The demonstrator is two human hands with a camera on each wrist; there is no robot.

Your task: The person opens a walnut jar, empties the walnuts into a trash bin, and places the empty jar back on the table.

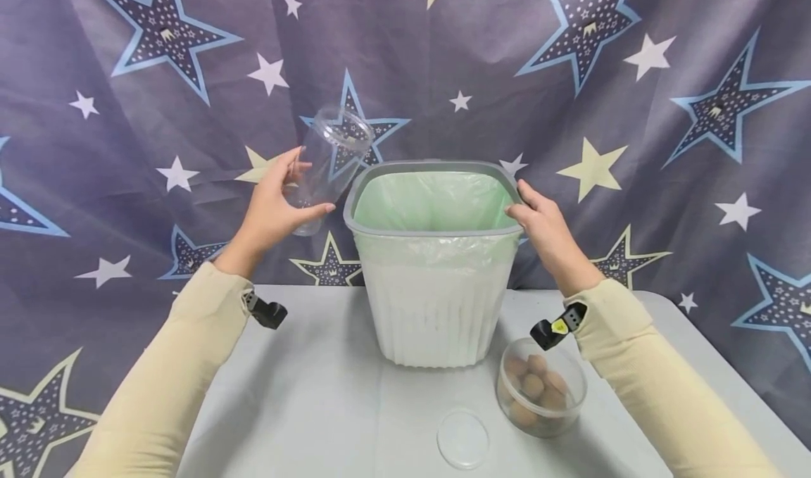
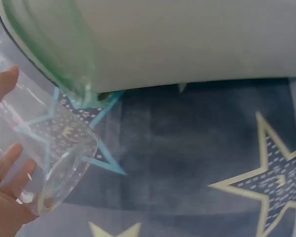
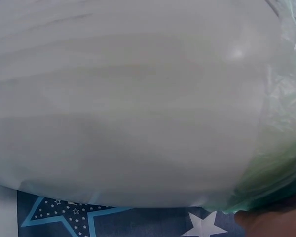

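My left hand holds a clear plastic cup, thumb on one side and fingers on the other. The cup leans to the right, its wide rim up beside the left edge of a white trash bin. In the left wrist view, the see-through cup shows the backdrop through its wall. A light green bag lines the bin and folds out under its grey rim. At the bin's right side my right hand grips that rim, thumb over the edge.
Right of the bin on the white table stands a clear round tub with several brown, round things in it. A flat clear lid lies in front. Behind hangs a dark star-patterned cloth.
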